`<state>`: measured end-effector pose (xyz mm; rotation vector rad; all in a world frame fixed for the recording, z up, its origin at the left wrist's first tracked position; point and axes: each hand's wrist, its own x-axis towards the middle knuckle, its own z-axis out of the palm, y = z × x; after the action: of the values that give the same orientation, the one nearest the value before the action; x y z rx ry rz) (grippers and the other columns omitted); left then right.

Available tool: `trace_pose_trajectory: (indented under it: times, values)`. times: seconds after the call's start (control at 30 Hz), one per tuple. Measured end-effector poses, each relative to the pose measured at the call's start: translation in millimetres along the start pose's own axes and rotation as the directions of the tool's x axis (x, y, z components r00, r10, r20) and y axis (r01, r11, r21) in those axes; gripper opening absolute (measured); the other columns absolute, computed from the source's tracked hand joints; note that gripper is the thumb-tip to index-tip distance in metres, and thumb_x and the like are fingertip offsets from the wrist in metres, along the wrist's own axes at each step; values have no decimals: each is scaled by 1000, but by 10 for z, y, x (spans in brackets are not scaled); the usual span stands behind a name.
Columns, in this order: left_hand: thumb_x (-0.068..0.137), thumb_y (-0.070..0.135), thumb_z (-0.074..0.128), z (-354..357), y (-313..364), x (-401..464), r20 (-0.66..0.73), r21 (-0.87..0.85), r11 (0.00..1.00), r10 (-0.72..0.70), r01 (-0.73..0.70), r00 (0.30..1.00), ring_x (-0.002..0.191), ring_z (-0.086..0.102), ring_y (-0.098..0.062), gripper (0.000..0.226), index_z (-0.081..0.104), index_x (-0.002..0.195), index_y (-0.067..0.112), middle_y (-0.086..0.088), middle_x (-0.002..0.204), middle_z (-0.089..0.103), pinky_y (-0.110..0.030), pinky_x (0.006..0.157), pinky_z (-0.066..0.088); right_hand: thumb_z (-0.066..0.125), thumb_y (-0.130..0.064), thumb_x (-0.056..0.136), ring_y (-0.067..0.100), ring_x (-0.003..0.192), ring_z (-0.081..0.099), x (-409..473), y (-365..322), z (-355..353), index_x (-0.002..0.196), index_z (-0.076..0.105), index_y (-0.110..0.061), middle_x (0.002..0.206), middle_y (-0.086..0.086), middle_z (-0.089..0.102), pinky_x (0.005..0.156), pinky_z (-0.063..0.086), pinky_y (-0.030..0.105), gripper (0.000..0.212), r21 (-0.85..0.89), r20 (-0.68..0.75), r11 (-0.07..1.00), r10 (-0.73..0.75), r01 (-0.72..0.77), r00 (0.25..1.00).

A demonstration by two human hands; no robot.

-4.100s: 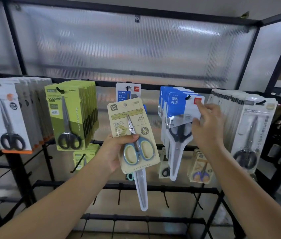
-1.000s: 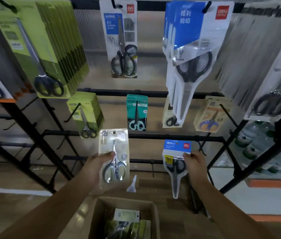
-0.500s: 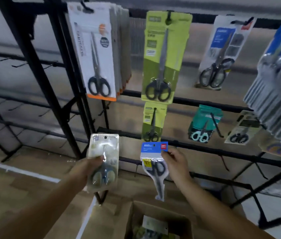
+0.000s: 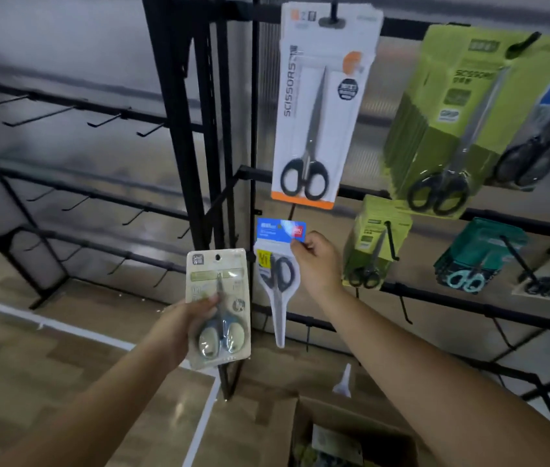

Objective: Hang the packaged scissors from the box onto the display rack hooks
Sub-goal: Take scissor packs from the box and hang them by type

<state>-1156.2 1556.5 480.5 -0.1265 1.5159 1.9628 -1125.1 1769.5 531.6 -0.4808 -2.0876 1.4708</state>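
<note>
Head view. The left hand [image 4: 179,326] grips a cream blister pack [image 4: 218,306] by its left edge, thumb curled across the front above the blue-grey scissor handles. The pack stands nearly upright, long axis vertical, blade tips pointing up and handles down, its hang hole at the top.

The right hand [image 4: 317,261] pinches the top right corner of a blue-headed pack [image 4: 277,264] between thumb and fingers. This pack hangs the other way: black handles up under the blue card, the clear sheath tapering to a point straight down. It sits just right of the cream pack, in front of the black display rack [image 4: 219,163], below a large white pack marked SCISSORS [image 4: 320,106] that hangs from a top hook.

Right of that hang a thick stack of green packs [image 4: 462,119], a smaller green stack [image 4: 374,244] one rail down, and teal packs [image 4: 475,257] further right, each with handles down.

To the left, the rack's rails carry rows of bare hooks [image 4: 64,112] before a ribbed translucent wall panel. The floor [image 4: 31,372] is wood-patterned with a white line across it. An open cardboard box [image 4: 351,433] sits at the bottom edge between the forearms, packs visible inside. A small clear sheath [image 4: 343,382] lies on the floor just above it.
</note>
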Motion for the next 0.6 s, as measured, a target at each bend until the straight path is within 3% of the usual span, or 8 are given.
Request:
trace_pose_trajectory:
  times: [0.13,0.37,0.6]
  values:
    - [73,16,65,-85,53,88,22,-5,1000,-16,17,1000,95,67,-35,45,60,116,2,-18,111,68,-42,77,52,57,0,88,6,53,33,-1,123,25,56,35,-17,55,-4,37,47,29,13,42,-49,-23,999,4,-5,1000]
    - [74,17,64,-93,95,227,91,-33,998,-49,52,995,85,69,-31,40,62,112,6,-16,106,70,-39,68,54,56,2,87,2,48,33,-8,166,65,56,34,-16,53,-2,33,47,25,13,42,19,-71,1000,-3,5,997]
    - [77,18,63,-164,143,318,122,-5,999,-51,52,991,84,70,-30,34,62,110,7,-15,104,70,-39,69,55,57,-3,89,24,66,41,1,261,82,57,41,-13,58,7,42,62,35,36,37,190,-161,974,155,-123,975]
